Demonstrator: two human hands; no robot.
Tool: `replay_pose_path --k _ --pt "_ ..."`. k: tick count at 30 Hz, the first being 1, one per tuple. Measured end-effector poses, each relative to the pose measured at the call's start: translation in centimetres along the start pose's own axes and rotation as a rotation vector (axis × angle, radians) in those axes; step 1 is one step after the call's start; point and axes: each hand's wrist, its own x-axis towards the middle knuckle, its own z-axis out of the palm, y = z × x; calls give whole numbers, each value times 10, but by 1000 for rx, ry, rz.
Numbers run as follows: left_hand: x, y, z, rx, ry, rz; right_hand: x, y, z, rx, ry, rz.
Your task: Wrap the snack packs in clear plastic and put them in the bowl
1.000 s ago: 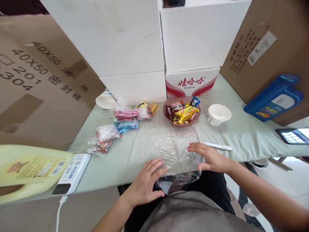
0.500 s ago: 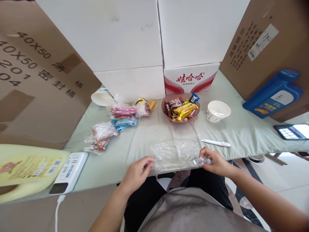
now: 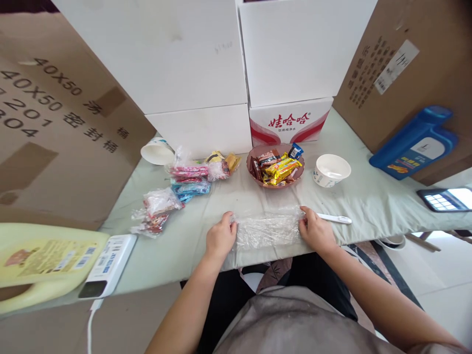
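Note:
A clear, crinkled plastic bag (image 3: pixel 268 232) lies near the front edge of the cloth-covered table. My left hand (image 3: pixel 221 236) pinches its left end, and my right hand (image 3: pixel 316 230) pinches its right upper corner. The sheet-like plastic stretches between both hands. Just beyond my right hand lies a white pen-like cutter (image 3: pixel 335 218), its left end hidden behind the fingers. Farther back, a pinkish scalloped bowl (image 3: pixel 276 185) holds several wrapped snacks (image 3: pixel 282 168) in yellow, brown and blue packaging.
A white paper bowl (image 3: pixel 332 170) stands right of the snack bowl; another paper bowl (image 3: pixel 157 151) lies tipped at back left. Several bagged packets (image 3: pixel 190 172) sit left. A power strip (image 3: pixel 108 265), yellow jug (image 3: pixel 51 258), blue bottle (image 3: pixel 415 142) and phone (image 3: pixel 446 199) line the sides.
Both hands have moved away from me, up along the plastic's ends. My right hand now grips its upper corner, and the plastic looks narrower front to back.

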Motion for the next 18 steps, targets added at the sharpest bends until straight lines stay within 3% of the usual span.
replay_pose_path --k 12,15,18 --pt "9 0 -9 -121 -50 -93 -2 7 -5 -28 45 33" --pt "6 -1 -6 -129 114 -73 -4 7 -6 -34 26 1" --pt "-4 5 -1 -117 400 144 -4 6 -6 -8 -21 -26"
